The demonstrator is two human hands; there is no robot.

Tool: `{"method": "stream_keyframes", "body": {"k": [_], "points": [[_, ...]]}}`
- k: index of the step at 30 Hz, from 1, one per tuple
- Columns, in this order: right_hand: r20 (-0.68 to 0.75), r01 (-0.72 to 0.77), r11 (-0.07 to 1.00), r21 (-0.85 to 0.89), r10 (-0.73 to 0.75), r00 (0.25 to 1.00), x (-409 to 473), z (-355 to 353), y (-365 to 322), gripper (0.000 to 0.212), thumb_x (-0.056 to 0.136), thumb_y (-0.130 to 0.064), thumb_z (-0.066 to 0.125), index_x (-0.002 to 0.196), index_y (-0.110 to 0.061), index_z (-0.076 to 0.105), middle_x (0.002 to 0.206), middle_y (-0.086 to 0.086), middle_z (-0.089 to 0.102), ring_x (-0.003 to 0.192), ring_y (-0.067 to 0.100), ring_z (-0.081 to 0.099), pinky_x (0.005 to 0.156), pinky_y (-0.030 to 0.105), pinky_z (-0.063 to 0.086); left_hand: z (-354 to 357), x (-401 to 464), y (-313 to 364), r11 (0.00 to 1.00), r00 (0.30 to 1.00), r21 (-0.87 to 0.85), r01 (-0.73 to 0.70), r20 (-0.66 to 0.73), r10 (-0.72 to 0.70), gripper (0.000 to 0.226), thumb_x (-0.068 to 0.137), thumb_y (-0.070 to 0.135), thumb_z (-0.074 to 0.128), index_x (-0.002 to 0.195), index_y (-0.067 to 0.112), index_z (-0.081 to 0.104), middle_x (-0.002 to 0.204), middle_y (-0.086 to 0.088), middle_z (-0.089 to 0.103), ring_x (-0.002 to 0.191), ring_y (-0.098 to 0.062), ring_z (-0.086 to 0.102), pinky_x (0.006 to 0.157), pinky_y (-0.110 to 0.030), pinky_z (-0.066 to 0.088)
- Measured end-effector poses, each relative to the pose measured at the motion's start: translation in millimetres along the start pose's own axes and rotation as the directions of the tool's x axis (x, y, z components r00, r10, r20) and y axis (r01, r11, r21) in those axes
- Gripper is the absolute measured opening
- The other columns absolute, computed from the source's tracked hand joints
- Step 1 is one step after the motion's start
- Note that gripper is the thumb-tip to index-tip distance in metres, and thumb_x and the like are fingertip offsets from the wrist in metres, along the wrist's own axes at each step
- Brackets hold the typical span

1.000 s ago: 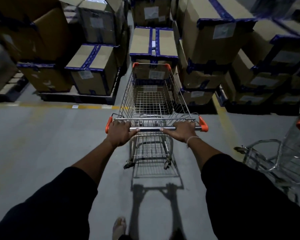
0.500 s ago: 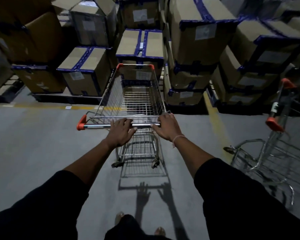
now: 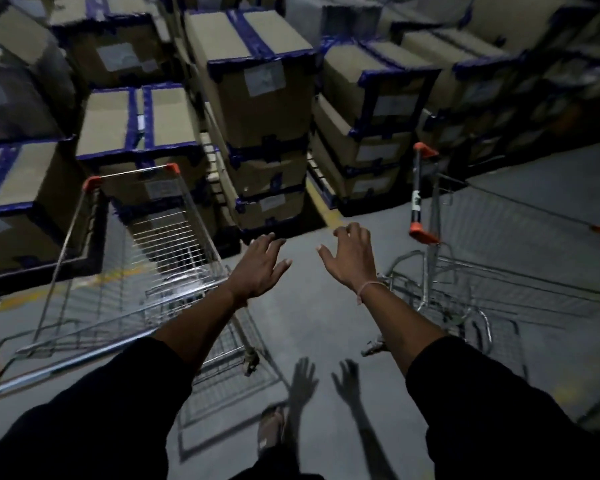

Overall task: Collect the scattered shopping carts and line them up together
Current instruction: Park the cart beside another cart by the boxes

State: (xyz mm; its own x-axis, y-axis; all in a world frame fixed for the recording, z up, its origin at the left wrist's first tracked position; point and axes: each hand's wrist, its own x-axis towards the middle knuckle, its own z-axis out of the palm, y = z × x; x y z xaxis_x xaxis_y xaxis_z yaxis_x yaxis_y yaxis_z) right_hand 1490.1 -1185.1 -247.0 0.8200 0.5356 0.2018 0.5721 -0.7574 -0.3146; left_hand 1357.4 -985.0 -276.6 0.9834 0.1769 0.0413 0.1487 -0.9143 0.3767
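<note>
Grey concrete floor [image 3: 312, 317] across the lower half, marked with a yellow line [image 3: 321, 206] running toward the stock. Stacked along the far edge of the floor: cardboard boxes [image 3: 257, 98] bound with blue tape, several with pale labels, rising to the top of the view. At the left side of the floor, a wire shopping cart [image 3: 136, 271] with orange corner caps, seen from above and behind, front end close to the boxes, handle bar low at the left edge and partly covered by the left sleeve. At the right side, well apart from the first, a second shopping cart [image 3: 482, 271] with an upright orange-capped handle [image 3: 418, 192] and the wire basket stretching off to the right, blurred. Between the two carts, both arms stretched forward in dark sleeves. Left hand [image 3: 260, 268] just beside the first cart's right rim, palm down, fingers [image 3: 271, 242] spread and released, grasping nothing. Right hand [image 3: 350, 258] over bare floor, near the second cart but apart from it, fingers [image 3: 355, 230] loosely curled and released, also empty; a thin band [image 3: 369, 287] around that wrist. Near the bottom edge of the floor, shadows of both hands [image 3: 323, 382] and one sandalled foot [image 3: 271, 431].
</note>
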Motion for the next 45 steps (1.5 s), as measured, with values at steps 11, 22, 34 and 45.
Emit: {"method": "stream_keyframes", "body": {"k": [11, 22, 34, 45], "points": [[-0.079, -0.360, 0.933, 0.006, 0.359, 0.930, 84, -24, 113, 0.061, 0.091, -0.056, 0.059, 0.131, -0.010, 0.056, 0.130, 0.015, 0.048, 0.123, 0.038, 0.041, 0.106, 0.050, 0.037, 29, 194, 43, 0.952, 0.944, -0.027, -0.306, 0.118, 0.307, 0.070, 0.101, 0.059, 0.027, 0.154, 0.014, 0.029, 0.160, -0.018, 0.027, 0.149, -0.036, 0.021, 0.122, -0.054, 0.018], [0.099, -0.540, 0.830, 0.138, 0.531, 0.842, 159, -24, 190, 0.075, 0.091, -0.038, 0.069, 0.149, -0.007, 0.033, 0.149, 0.015, 0.032, 0.134, 0.039, 0.039, 0.106, 0.046, 0.040, 62, 341, 100, 0.882, 0.877, 0.065, -0.468, 0.162, 0.453, 0.076, 0.097, 0.034, 0.058, 0.159, 0.014, 0.017, 0.164, -0.019, 0.016, 0.151, -0.038, 0.016, 0.120, -0.054, 0.022], [0.238, -0.785, 0.520, 0.336, 0.759, 0.605, 242, 7, 220, 0.054, 0.095, -0.017, 0.055, 0.144, -0.005, 0.036, 0.144, 0.018, 0.049, 0.123, 0.042, 0.057, 0.094, 0.044, 0.049, 84, 462, 152, 0.826, 0.830, 0.112, -0.553, 0.161, 0.534, 0.073, 0.096, 0.006, 0.052, 0.159, 0.015, 0.017, 0.166, -0.017, 0.009, 0.153, -0.036, 0.006, 0.124, -0.054, 0.009], [0.040, -0.783, 0.610, 0.122, 0.785, 0.618, 254, 33, 234, 0.024, 0.093, -0.006, 0.062, 0.114, -0.011, 0.051, 0.098, 0.012, 0.072, 0.089, 0.032, 0.071, 0.074, 0.040, 0.060, 111, 571, 191, 0.522, 0.602, 0.301, -0.798, 0.363, 0.711, 0.043, 0.099, 0.021, 0.051, 0.142, 0.016, 0.048, 0.154, -0.018, 0.038, 0.152, -0.038, 0.015, 0.124, -0.056, 0.007]]}}
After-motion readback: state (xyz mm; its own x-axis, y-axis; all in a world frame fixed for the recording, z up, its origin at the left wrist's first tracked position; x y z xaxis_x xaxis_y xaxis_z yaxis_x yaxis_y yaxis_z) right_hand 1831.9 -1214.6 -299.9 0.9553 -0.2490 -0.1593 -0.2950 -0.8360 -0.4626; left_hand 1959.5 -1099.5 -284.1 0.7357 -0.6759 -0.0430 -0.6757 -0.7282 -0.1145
